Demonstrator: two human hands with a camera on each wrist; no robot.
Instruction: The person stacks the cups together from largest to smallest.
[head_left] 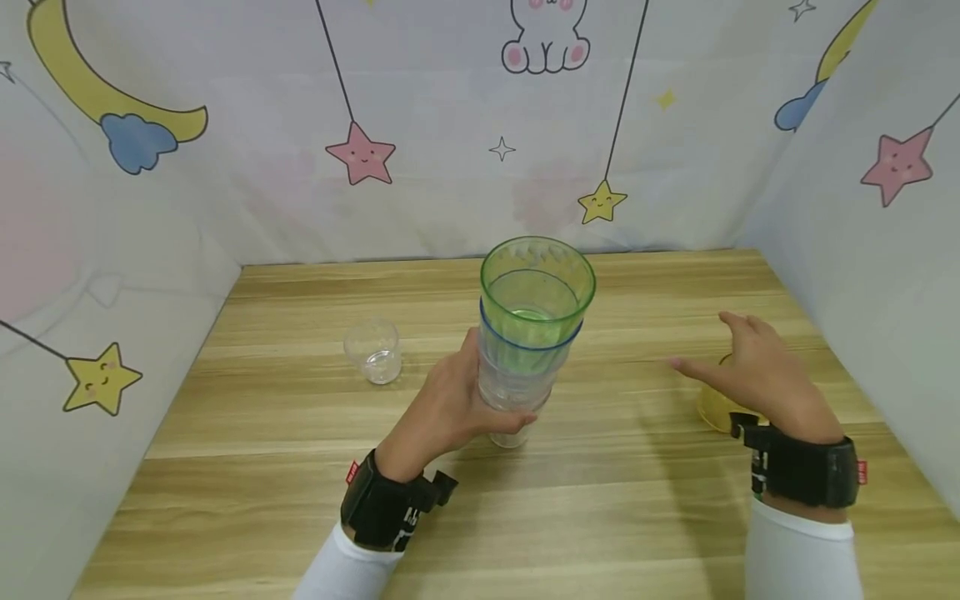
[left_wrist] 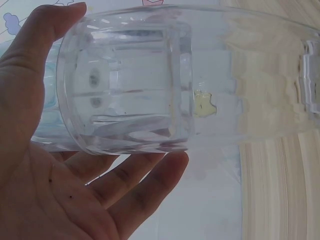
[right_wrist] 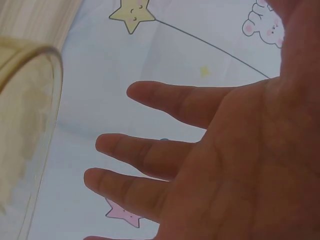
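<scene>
My left hand (head_left: 453,404) grips a stack of clear plastic cups around its lower part. On top is a green-rimmed cup (head_left: 498,304), nested in a blue-rimmed cup (head_left: 517,357), with clear cups (left_wrist: 215,65) beneath. In the left wrist view the thumb and fingers lie on opposite sides of the stack. My right hand (head_left: 768,379) is raised near a yellow cup (head_left: 714,410), fingers spread and holding nothing. It partly hides that cup in the head view; the right wrist view has the cup's rim (right_wrist: 57,65) apart from the fingertips.
A clear cup (head_left: 381,367) stands on the wooden table (head_left: 247,467), left of the stack. White fabric walls (head_left: 450,208) printed with stars and moons enclose the table at the back and both sides.
</scene>
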